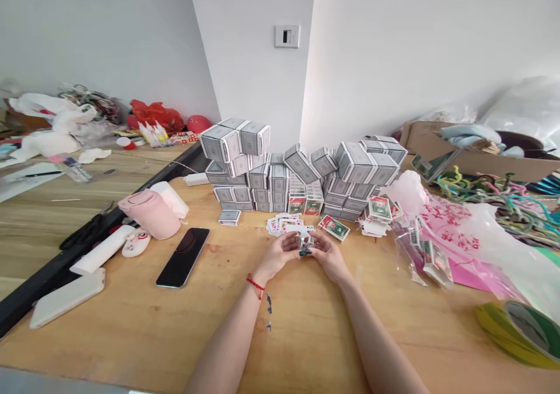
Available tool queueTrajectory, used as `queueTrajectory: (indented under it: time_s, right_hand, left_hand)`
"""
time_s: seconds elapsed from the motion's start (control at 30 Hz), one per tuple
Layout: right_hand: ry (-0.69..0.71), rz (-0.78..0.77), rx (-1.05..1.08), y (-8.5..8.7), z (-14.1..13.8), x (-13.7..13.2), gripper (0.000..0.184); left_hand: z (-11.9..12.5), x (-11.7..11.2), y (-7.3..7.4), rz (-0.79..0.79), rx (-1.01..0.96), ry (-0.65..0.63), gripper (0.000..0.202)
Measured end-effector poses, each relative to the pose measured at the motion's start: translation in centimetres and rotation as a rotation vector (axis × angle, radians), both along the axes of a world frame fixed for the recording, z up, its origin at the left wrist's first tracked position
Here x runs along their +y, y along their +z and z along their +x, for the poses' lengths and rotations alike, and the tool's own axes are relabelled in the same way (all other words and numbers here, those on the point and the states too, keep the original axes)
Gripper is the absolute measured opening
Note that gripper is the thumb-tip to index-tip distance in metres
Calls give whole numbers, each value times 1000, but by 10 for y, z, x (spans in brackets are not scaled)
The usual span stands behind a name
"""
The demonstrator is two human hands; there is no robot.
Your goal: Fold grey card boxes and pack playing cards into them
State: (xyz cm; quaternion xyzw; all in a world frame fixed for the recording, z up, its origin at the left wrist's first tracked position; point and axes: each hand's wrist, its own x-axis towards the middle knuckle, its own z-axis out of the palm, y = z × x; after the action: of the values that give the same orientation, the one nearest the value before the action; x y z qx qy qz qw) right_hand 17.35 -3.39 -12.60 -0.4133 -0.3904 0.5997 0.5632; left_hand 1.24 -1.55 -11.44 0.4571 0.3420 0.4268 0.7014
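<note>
My left hand [280, 253] and my right hand [326, 254] meet over the wooden table [144, 324], both closed round a small stack of playing cards [305, 242]. A red cord circles my left wrist. Loose cards [284, 225] lie fanned on the table just beyond my hands. Behind them stands a pile of grey-patterned card boxes [280, 166], several tilted on top. A green-faced card pack [335, 228] lies flat to the right of the loose cards.
A black phone [184, 257], a pink roll [151, 212], white foam pieces [65, 298] and scissors [85, 231] lie to the left. Pink plastic bags [450, 231], coloured hangers [494, 199], a cardboard box [472, 155] and tape rolls [520, 330] crowd the right.
</note>
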Motion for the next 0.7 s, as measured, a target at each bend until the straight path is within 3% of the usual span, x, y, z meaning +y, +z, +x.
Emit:
queueTrajectory:
  time_s: [0.2,0.57,0.7]
  right_hand:
    - [41,-4,142,10,-1,-4,47]
    - [94,42,187,18,-3,-8,63]
    - [128,27,205,16,-2,-7,59]
  left_hand:
    - [5,0,-9,137,50,-56,62]
    - [6,-7,-3,441,285,45,61]
    - [4,-6,-5,567,430,98,58]
